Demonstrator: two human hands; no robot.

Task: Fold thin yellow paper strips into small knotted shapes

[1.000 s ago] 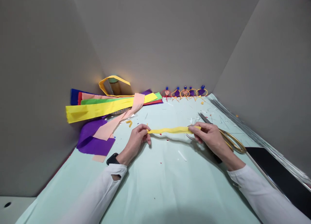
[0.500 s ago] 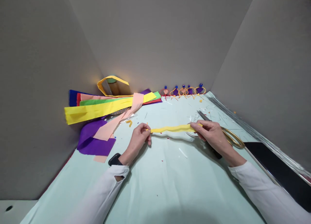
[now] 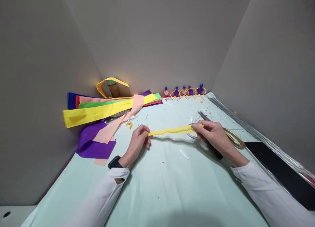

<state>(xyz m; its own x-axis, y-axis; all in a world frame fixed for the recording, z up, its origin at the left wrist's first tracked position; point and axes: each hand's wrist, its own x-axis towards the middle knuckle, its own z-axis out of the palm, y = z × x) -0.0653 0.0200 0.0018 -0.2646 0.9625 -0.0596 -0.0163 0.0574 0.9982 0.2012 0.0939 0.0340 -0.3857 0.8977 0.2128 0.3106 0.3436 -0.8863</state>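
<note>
A narrow yellow strip (image 3: 172, 130) is stretched between my two hands, just above the pale green cloth. Its left end is pinched by my left hand (image 3: 139, 139), which has a dark watch (image 3: 115, 162) at the wrist. My right hand (image 3: 211, 134) pinches the other end between thumb and fingers. Under and beside my right hand lie scissors with gold handles (image 3: 237, 139) and a dark-handled tool (image 3: 216, 151), both partly covered by the hand.
Coloured strips (image 3: 98, 113) and a purple piece (image 3: 98, 151) lie at the left. Several small looped figures (image 3: 184, 91) stand along the back wall. At the right are a black flat device (image 3: 278, 168) and thin silvery wires (image 3: 258, 132). Scraps dot the cloth (image 3: 172, 194).
The view has shifted slightly, so most things appear a little further left. Both hands still hold the strip, and my left hand sits slightly further left.
</note>
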